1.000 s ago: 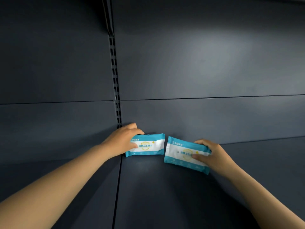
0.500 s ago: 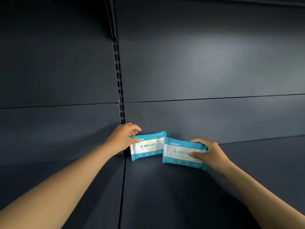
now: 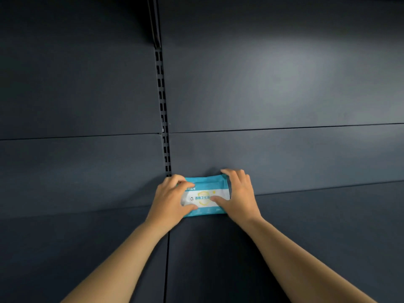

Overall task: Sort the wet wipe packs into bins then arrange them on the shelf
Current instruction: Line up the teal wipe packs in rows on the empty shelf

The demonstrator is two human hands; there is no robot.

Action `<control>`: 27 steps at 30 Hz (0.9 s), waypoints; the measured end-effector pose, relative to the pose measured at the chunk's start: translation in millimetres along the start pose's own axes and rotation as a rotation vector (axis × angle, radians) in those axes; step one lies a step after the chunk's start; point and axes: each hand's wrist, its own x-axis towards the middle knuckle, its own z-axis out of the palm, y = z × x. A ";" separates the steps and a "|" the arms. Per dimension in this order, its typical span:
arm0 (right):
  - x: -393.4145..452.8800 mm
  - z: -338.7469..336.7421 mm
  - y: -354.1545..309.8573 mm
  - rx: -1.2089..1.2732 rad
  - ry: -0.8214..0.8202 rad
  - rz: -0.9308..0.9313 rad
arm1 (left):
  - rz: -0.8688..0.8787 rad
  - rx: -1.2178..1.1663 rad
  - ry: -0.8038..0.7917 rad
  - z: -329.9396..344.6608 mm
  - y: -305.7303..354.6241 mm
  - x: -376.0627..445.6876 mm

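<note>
Two teal and white wet wipe packs stand together at the back of the dark shelf (image 3: 207, 254), against the rear panel. The front pack (image 3: 202, 199) shows its white label. Only the teal top edge of the rear pack (image 3: 207, 181) shows behind it. My left hand (image 3: 169, 199) grips the left end of the pair, fingers over the top and thumb on the front. My right hand (image 3: 240, 196) grips the right end the same way, its thumb on the label.
A slotted black upright (image 3: 162, 106) runs down the grey back panel (image 3: 284, 84) just left of the packs. A seam (image 3: 167, 259) splits the shelf board beneath my left forearm. Bare shelf surface stretches to both sides.
The right pack has moved left and now stands in front of the left pack instead of beside it. Both hands have come together on the pair.
</note>
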 end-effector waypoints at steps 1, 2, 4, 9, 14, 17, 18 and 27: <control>-0.8 -0.7 1.9 0.010 -0.023 0.002 | 0.008 0.015 0.027 2.2 -2.7 -0.5; -1.7 -1.4 2.2 0.040 -0.054 0.004 | 0.009 0.019 0.054 3.3 -5.2 -0.6; -3.0 -1.1 2.3 0.118 -0.111 0.003 | 0.016 0.012 0.089 3.9 -8.7 -0.6; -0.1 1.5 1.2 0.121 -0.103 -0.027 | 0.048 0.062 0.103 8.3 -15.0 -3.0; 1.8 5.3 -3.7 -0.048 -0.063 -0.073 | 0.069 0.166 0.155 11.0 -12.1 -1.0; 2.1 5.6 -3.5 -0.166 -0.030 -0.081 | 0.058 0.189 0.169 11.9 -11.9 -2.1; 2.1 6.0 -3.1 -0.197 -0.023 -0.079 | 0.055 0.194 0.172 12.1 -12.0 -2.2; -2.9 -2.4 -3.6 -0.245 -0.014 -0.089 | 0.021 0.202 0.145 7.1 -7.9 -4.6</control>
